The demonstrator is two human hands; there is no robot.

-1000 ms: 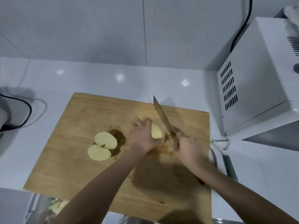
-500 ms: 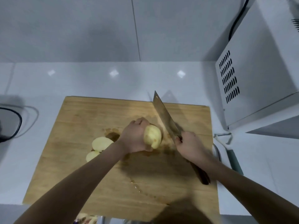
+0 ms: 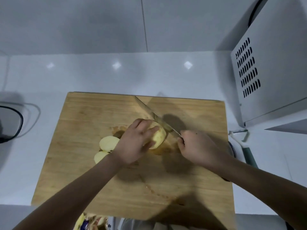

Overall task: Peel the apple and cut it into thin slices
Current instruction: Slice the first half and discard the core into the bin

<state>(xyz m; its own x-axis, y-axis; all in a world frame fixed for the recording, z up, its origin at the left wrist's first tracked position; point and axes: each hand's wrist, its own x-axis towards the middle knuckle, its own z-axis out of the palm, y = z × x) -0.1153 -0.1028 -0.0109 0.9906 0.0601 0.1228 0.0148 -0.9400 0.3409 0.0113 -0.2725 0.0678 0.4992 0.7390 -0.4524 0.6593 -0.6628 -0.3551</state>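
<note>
A peeled apple piece (image 3: 158, 138) sits near the middle of the wooden cutting board (image 3: 86, 163). My left hand (image 3: 135, 143) grips it from the left, fingers curled over its top. My right hand (image 3: 197, 147) grips the handle of a long knife (image 3: 154, 115). The blade runs up and left along the apple piece's right side, its tip near the board's far edge. Two cut apple pieces (image 3: 108, 144) lie cut face up just left of my left wrist.
A white microwave (image 3: 269, 63) stands at the right on the white counter. A peeler (image 3: 245, 146) lies beside the board's right edge. A black cable (image 3: 15, 123) loops at the far left. Apple peel scraps (image 3: 89, 222) show below the board's near edge.
The view has shifted slightly. My left hand turned the apple piece up and keeps holding it. The knife came down against the piece's right side, its tip lower toward the board.
</note>
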